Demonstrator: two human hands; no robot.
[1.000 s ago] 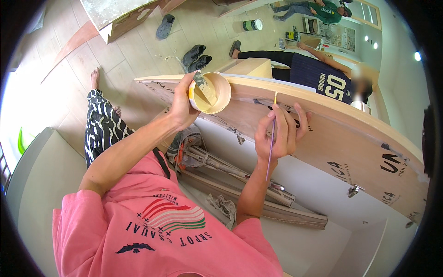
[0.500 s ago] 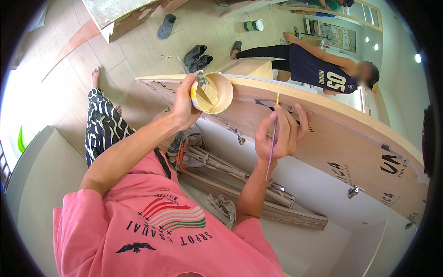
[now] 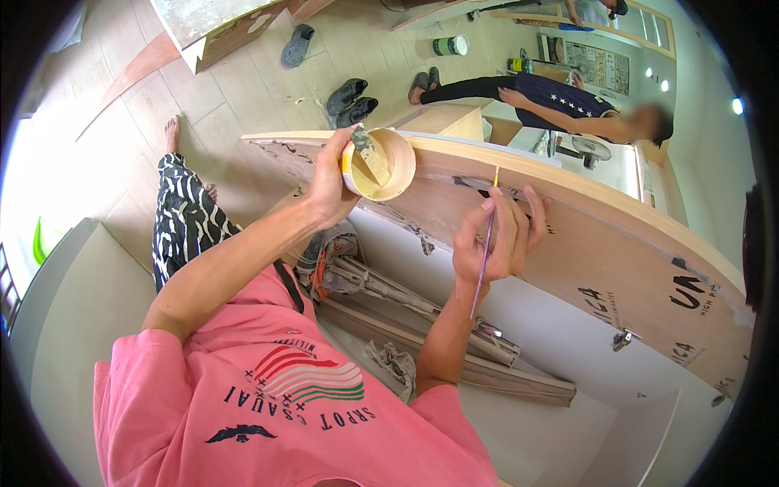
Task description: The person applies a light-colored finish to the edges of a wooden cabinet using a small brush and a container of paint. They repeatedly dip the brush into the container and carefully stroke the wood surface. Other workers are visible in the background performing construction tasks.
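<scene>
My left hand (image 3: 329, 185) grips a small round tub (image 3: 402, 158), tipped so its inside shows. A putty knife (image 3: 364, 146) with a smeared blade leans in it, against cream-coloured paste. Between the thumb and fingers of my right hand (image 3: 495, 243) is a thin paintbrush (image 3: 484, 256) with a purple handle; its outer fingers are lifted. The yellowish brush tip is at the pale wooden edge (image 3: 584, 180) of a large panel; whether it touches cannot be made out. The panel's brown face (image 3: 560, 260) carries dark print and stands beside both hands.
Metal hinges (image 3: 623, 339) sit along the panel's lower side, by a white cabinet interior (image 3: 584, 422). Folded poles and cloth (image 3: 373, 284) lie inside. Beyond the panel stand another person (image 3: 560, 101), dark clogs (image 3: 349, 97), a paint can (image 3: 450, 45) and a wooden box (image 3: 446, 123).
The other person has turned the upper body and shifted an arm, uncovering a fan behind. My hands keep nearly the same pose; the whole view has shifted slightly.
</scene>
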